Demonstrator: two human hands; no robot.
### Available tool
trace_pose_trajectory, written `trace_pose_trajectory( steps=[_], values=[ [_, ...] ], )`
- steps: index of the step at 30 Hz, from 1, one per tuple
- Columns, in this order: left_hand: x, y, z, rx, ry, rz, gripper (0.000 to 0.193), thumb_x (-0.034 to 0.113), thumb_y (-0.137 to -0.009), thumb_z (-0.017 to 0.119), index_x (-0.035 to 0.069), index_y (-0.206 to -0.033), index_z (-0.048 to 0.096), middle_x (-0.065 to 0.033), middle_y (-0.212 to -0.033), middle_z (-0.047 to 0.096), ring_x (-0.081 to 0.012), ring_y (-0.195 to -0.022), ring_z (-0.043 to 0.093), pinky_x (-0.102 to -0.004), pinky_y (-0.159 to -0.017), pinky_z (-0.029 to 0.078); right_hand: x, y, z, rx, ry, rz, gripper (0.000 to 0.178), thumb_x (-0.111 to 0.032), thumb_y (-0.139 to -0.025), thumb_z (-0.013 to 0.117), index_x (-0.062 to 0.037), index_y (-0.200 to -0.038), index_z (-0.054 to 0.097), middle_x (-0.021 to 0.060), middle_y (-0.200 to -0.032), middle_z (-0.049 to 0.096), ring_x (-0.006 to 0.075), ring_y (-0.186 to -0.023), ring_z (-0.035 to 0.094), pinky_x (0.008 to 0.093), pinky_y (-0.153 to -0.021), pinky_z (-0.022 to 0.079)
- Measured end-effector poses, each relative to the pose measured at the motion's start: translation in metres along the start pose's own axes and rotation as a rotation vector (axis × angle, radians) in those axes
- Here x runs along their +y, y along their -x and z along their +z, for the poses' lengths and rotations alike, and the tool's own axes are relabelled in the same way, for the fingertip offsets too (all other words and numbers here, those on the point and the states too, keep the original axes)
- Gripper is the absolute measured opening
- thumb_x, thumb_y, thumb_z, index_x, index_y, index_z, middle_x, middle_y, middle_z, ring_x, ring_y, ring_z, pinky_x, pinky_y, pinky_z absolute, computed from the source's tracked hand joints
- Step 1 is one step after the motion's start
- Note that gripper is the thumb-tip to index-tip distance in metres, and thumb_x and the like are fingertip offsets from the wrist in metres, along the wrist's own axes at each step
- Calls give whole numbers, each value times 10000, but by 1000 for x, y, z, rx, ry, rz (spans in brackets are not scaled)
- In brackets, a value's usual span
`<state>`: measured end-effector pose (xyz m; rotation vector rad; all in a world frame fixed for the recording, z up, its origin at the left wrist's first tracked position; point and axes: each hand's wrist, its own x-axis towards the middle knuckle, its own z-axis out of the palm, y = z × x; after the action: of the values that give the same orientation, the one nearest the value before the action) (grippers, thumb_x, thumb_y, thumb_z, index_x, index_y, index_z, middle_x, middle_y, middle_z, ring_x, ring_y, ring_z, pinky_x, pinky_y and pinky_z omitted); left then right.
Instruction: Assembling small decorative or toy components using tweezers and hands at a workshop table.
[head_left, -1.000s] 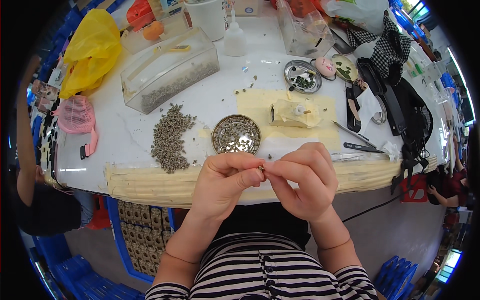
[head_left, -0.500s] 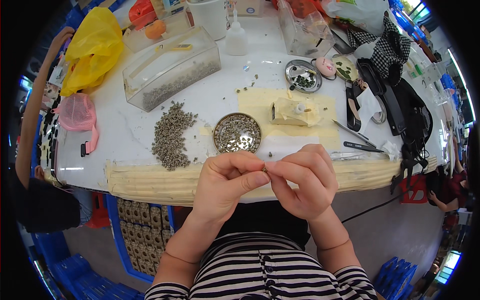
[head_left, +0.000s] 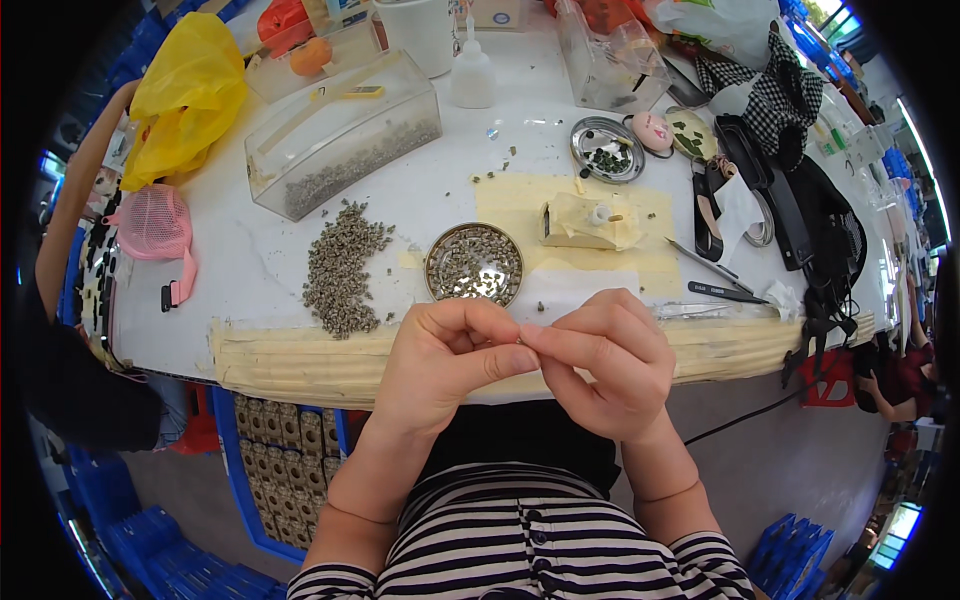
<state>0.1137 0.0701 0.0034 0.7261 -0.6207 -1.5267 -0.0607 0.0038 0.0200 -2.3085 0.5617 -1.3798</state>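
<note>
On the white table (head_left: 230, 270), a loose pile of small metal parts (head_left: 342, 280) lies left of the left hand (head_left: 435, 365). A round dish (head_left: 427, 264) of similar parts sits directly beyond the left fingers. One small metal part (head_left: 519, 340), mostly hidden, is pinched between the fingertips of left and right hand (head_left: 608, 372). Black tweezers (head_left: 725, 294) lie beyond, farther right.

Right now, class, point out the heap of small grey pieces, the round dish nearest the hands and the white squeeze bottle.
Heap of small grey pieces (head_left: 343, 272), head view: its middle.
Round dish nearest the hands (head_left: 427, 266), head view: left rim.
White squeeze bottle (head_left: 473, 80), head view: its body.
</note>
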Motion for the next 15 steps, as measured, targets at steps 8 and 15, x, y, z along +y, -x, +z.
trace_pose_trajectory(
  steps=[8,15],
  values=[
    [2,1,12,52,-201,142,134,-90,-810,774,-27,-909,709,-92,-912,716,-140,-828,690,-260,-753,574,-2,-1,-1,-6,-116,154,273,73,-693,764,-48,-937,755,48,-801,646,193,-693,601,293,-603,473],
    [4,1,12,95,-888,581,257,-62,-770,803,-20,-1017,742,-120,-913,722,-165,-803,687,-272,-701,551,-1,3,-2,1,-267,359,171,63,-773,742,-16,-925,745,70,-805,649,156,-706,613,268,-631,491]
  ],
)
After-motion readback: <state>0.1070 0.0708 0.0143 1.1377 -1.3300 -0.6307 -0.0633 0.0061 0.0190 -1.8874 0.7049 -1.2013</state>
